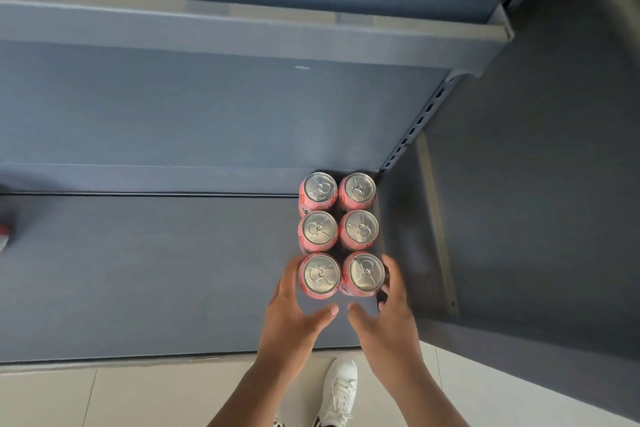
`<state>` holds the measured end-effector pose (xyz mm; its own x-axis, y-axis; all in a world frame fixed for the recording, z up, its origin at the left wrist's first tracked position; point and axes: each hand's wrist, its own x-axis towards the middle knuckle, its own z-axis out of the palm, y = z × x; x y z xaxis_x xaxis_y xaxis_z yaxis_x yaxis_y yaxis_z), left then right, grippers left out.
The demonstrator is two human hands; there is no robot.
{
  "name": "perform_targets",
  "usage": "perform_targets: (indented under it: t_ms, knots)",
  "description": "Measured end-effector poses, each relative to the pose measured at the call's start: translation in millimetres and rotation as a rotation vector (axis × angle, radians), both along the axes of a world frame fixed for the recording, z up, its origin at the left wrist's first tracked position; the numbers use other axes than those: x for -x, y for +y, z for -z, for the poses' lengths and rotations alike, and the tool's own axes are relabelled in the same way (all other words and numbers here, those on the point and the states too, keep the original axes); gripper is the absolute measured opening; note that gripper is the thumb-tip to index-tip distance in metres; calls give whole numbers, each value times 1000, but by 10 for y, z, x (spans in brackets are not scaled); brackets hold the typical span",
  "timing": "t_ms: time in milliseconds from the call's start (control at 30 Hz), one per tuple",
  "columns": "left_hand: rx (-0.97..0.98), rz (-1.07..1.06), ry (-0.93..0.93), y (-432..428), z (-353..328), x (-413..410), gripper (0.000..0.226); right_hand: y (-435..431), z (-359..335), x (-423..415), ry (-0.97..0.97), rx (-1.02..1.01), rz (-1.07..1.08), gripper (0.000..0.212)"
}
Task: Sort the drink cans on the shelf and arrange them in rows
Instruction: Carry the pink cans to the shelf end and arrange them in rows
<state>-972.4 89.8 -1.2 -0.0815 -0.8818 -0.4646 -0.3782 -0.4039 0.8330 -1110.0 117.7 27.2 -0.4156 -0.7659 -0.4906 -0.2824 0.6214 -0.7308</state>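
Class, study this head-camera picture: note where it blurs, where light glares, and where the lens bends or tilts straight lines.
Head view: the red object at the left edge is smeared beyond recognition; the right hand has slightly soft fingertips, probably motion; the can lids carry mild glare yet stay sharp; the slotted upright slants steeply, typical of a wide-angle lens.

Single head view, steeply downward, close above the shelf (173, 270)

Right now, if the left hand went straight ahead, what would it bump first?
Probably the front-left pink can. The fingers of the left hand lie right beside it, though depth is unclear.
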Motion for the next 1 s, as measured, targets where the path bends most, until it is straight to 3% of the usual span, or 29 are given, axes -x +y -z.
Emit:
perform_targets:
  t_ms: [167,333,467,600,1000]
  knots:
    - [14,16,-100,96,-335,-101,79,82,-353,-85,188,35,-182,80]
    - [227,120,-362,82,-768,-290,65,86,-799,-187,431,58,-337,69]
    - [463,160,-604,56,-1143,-446,58,52,-1136,-276,547,70,-447,60]
    - [573,185,-769,98,-1409,-591,56,46,-1412,-412,632,116,-476,44]
    - [499,135,-989,487,-2001,-747,49,131,-1931,-562,736,96,-726,41]
